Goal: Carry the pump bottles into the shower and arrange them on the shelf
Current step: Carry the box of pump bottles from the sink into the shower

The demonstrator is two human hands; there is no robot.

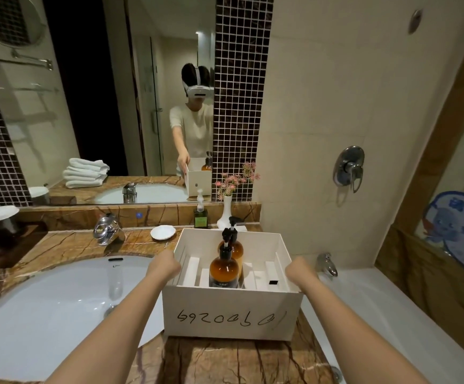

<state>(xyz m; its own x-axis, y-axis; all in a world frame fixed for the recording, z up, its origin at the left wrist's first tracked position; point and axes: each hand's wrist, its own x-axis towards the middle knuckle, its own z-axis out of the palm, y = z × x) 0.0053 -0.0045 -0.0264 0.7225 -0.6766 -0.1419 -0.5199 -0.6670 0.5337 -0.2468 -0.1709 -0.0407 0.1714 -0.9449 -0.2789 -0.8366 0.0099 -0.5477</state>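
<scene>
White cardboard box [232, 314] at the worktop's right edge holds two amber pump bottles [223, 268]; left hand [165, 263] and right hand [297, 268] press its sides, fingers hidden, seemingly gripping.

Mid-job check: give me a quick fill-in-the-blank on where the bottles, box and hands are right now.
1. The two amber pump bottles stand inside a white ____.
2. The left hand and right hand are at opposite ____ of the box.
3. The box rests on the marble counter, between the sink and the ____.
4. The green soap bottle stands beside a white ____ of pink flowers.

Missing words: box; sides; bathtub; vase
</scene>
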